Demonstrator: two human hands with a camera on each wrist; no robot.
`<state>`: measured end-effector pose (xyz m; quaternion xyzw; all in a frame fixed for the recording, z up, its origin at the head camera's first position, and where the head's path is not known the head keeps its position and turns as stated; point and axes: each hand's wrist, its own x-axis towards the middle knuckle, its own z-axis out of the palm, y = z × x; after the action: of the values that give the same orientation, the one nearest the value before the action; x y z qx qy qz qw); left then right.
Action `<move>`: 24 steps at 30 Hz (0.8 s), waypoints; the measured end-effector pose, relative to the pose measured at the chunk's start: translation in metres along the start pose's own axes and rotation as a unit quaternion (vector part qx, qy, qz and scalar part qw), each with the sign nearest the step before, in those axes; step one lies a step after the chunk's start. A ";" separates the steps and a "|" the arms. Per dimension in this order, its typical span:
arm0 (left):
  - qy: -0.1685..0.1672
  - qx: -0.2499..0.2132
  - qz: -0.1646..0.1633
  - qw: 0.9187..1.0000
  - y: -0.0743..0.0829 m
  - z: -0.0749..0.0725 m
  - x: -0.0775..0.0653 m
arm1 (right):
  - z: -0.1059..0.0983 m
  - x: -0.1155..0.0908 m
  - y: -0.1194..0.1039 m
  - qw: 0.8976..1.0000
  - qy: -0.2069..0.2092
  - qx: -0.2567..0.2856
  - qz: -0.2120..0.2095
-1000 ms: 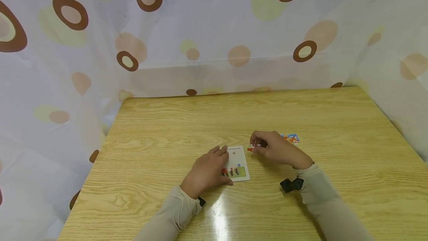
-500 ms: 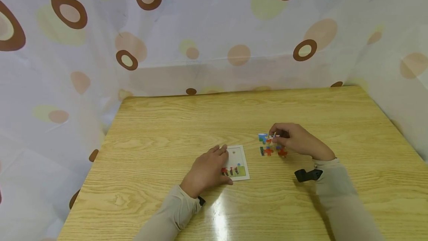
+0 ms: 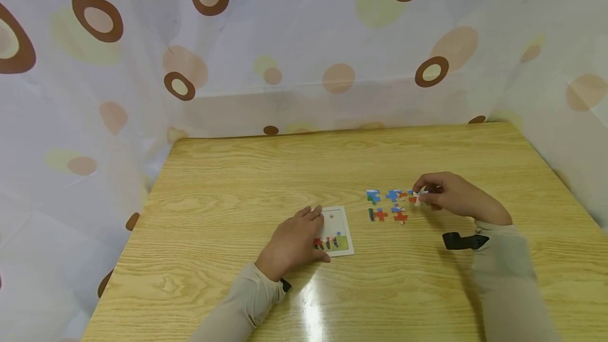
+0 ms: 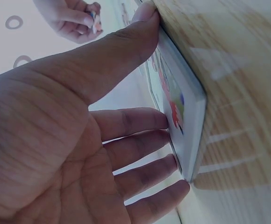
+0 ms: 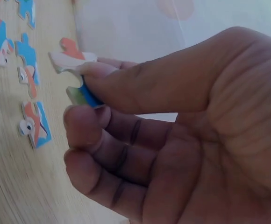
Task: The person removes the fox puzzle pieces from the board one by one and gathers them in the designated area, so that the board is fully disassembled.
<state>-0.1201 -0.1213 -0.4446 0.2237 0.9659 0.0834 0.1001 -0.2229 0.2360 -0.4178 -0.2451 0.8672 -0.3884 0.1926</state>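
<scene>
My left hand (image 3: 292, 239) rests with fingers extended over the left part of a small white puzzle tray (image 3: 349, 234). In the left wrist view, the fingertips touch the edge of the tray (image 4: 197, 119). Assembled pieces showing red and green fill the tray's near strip; the rest that shows is bare. Farther right, my right hand (image 3: 451, 193) pinches a jigsaw piece (image 5: 64, 59) between thumb and fingers, above the table. That piece shows white, orange, blue and green, and the thumb hides part of it.
Several loose jigsaw pieces lie in two rough rows between tray and right hand, among them a blue one (image 3: 372, 196) and a red one (image 3: 400, 216). The wooden table (image 3: 247, 173) meets a patterned curtain (image 3: 294, 104) behind and at both sides.
My right hand has moved right from beside the tray, over the loose pieces to the far end of their row, uncovering them. The left hand stays on the tray.
</scene>
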 end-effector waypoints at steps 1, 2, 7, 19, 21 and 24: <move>0.001 0.000 0.000 1.000 0.000 0.000 0.000 | -0.001 -0.001 0.001 1.000 -0.003 0.001 0.004; 0.001 -0.001 0.000 1.000 0.000 0.000 0.000 | -0.002 -0.002 0.002 1.000 -0.009 0.004 0.010; 0.003 -0.006 0.000 1.000 0.001 0.000 -0.001 | -0.003 -0.003 0.009 0.999 -0.042 0.013 0.030; 0.007 -0.003 0.003 1.000 0.000 0.000 -0.001 | 0.003 0.005 0.020 0.998 -0.034 -0.056 0.025; 0.006 -0.004 0.003 1.000 0.000 0.000 -0.001 | 0.004 0.006 0.020 0.997 -0.024 -0.074 0.022; 0.007 -0.003 0.005 1.000 0.000 0.000 -0.001 | 0.006 0.007 0.020 0.995 -0.012 -0.096 0.020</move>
<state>-0.1189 -0.1216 -0.4446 0.2273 0.9653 0.0881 0.0939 -0.2314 0.2400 -0.4377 -0.2495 0.9030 -0.2960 0.1865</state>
